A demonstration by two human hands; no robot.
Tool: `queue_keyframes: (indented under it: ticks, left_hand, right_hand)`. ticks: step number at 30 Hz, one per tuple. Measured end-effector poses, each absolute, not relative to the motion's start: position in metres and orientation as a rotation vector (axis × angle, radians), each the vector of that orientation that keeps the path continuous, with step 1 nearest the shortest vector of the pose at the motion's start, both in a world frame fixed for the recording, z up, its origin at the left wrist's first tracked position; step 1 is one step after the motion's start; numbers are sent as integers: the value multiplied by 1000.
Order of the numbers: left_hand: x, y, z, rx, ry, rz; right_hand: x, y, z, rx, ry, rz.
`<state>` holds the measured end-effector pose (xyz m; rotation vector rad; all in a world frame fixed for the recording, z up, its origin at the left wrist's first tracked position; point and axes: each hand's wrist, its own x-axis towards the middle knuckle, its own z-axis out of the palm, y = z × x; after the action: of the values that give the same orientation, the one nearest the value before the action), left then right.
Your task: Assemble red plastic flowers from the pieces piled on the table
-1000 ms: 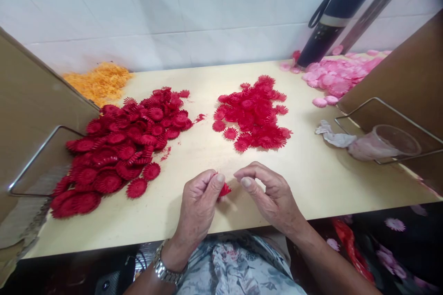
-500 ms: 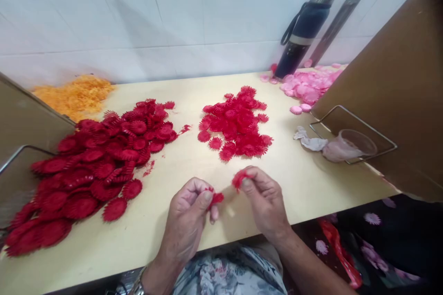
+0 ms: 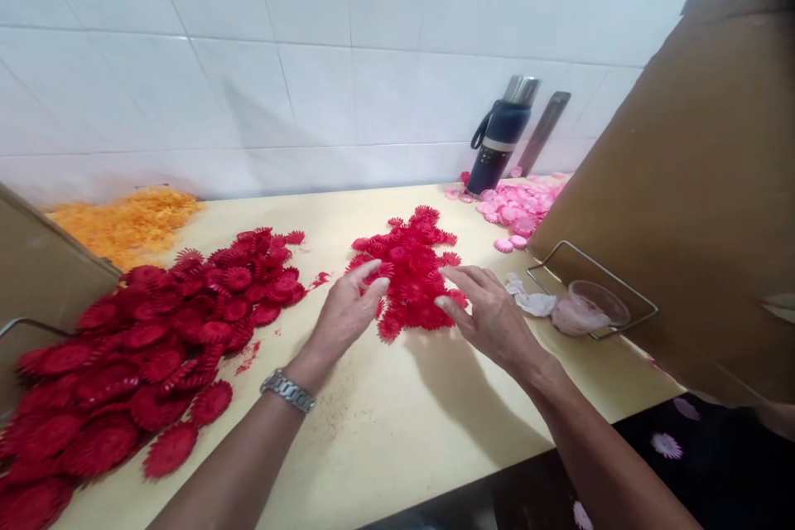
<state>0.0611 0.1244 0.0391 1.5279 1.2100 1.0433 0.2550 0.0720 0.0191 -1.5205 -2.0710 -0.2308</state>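
In the head view, a small heap of red fringed flower discs (image 3: 413,265) lies at mid-table. My left hand (image 3: 349,308) is at the heap's left side, thumb and fingers apart, with red discs behind the fingertips. On the right side hovers my right hand (image 3: 493,316), its thumb and fingers also spread and nothing between them. Whether any fingertip touches a disc, I cannot tell. A bigger pile of darker red fringed stacks (image 3: 155,348) spreads over the left of the table. A metal watch (image 3: 287,391) is on my left wrist.
Orange petals (image 3: 133,219) sit at the back left and pink discs (image 3: 525,203) at the back right. A dark blue flask (image 3: 500,141) leans against the tiled wall. Brown boards stand on both sides; a clear plastic cup (image 3: 587,310) sits in a wire holder (image 3: 649,310) at right.
Both hands have moved forward from the table's front edge to the middle heap. The red pieces pinched in each hand are out of them now, and the fingers have opened. The view has tilted up.
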Motion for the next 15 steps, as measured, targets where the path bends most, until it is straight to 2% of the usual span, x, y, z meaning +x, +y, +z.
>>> queue_keyframes:
  ticks: [4, 8, 13, 15]
  left_hand:
    - [20, 103, 44, 1512, 1314, 1004]
    - [-23, 65, 44, 1362, 1450, 1158]
    - [-81, 10, 32, 1096, 1576, 1634]
    - [-100, -9, 29, 1072, 1715, 1678]
  right_hand:
    - [250, 64, -5, -1517, -2228, -146]
    - [240, 83, -22, -1479, -2316, -161]
    - [241, 104, -4, -1401, -2417, -309]
    - [231, 100, 8, -1337, -2390, -347]
